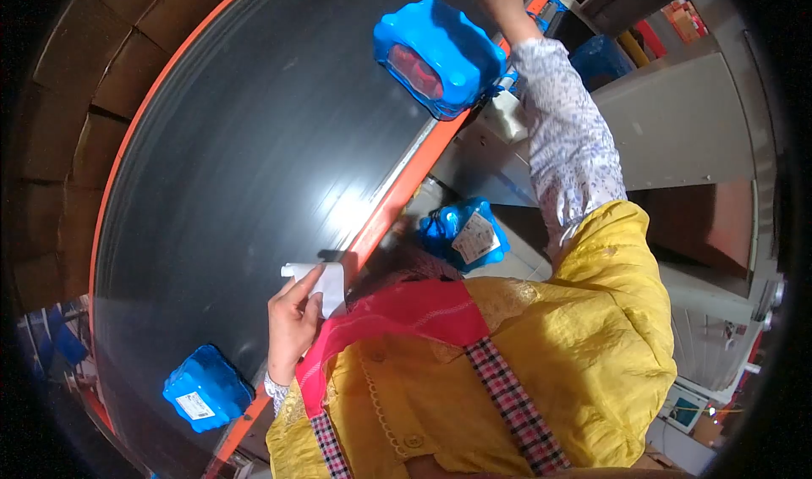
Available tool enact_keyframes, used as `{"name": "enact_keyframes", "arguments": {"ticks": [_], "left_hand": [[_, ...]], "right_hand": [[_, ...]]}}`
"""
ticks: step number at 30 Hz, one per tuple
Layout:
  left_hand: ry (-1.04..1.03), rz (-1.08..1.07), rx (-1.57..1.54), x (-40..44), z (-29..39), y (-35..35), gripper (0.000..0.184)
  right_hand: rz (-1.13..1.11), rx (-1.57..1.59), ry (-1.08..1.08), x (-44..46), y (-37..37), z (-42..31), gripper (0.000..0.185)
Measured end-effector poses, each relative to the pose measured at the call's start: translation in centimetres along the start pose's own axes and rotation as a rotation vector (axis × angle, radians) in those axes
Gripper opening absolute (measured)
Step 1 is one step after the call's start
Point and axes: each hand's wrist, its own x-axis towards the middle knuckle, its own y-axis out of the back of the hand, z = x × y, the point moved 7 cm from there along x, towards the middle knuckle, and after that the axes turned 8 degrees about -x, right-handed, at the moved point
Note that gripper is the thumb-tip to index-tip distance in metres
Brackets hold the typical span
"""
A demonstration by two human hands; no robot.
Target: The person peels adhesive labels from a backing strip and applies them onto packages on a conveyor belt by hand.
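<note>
Between the thumb and fingers of my left hand (293, 327) is a strip of white paper (332, 286), possibly labels, with one curled end. It is over the orange edge of a black conveyor belt (254, 183). My right hand (501, 1) is stretched far forward at the top; the frame edge cuts off its fingers, so its grip is unclear. Near it, a blue plastic-wrapped pack (444, 47) with a clear window showing red contents sits at the belt's edge. Another blue pack (205, 390) with a white label lies on the belt at lower left.
A blue bundle (465, 232) with a printed white label lies below the belt, close to my body. Stacked brown cartons (85, 73) line the far side. Grey metal cabinets (677, 123) stand to the right. The orange rail (406, 187) runs between me and the belt.
</note>
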Motion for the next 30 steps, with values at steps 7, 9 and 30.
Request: {"name": "enact_keyframes", "arguments": {"ticks": [7, 9, 30], "left_hand": [[0.01, 0.088, 0.003, -0.2, -3.8, 0.8, 0.042], [0.007, 0.124, -0.031, -0.6, -5.1, 1.0, 0.042], [-0.193, -0.19, -0.989, -10.4, -6.8, -3.7, 0.075]], "right_hand": [[-0.47, 0.303, 0.369, -12.9, -0.7, -7.9, 0.029], [-0.754, 0.257, 0.353, -13.0, -1.0, -9.4, 0.019], [-1.147, 2.107, -1.504, -48.1, 17.4, -52.7, 0.053]]}}
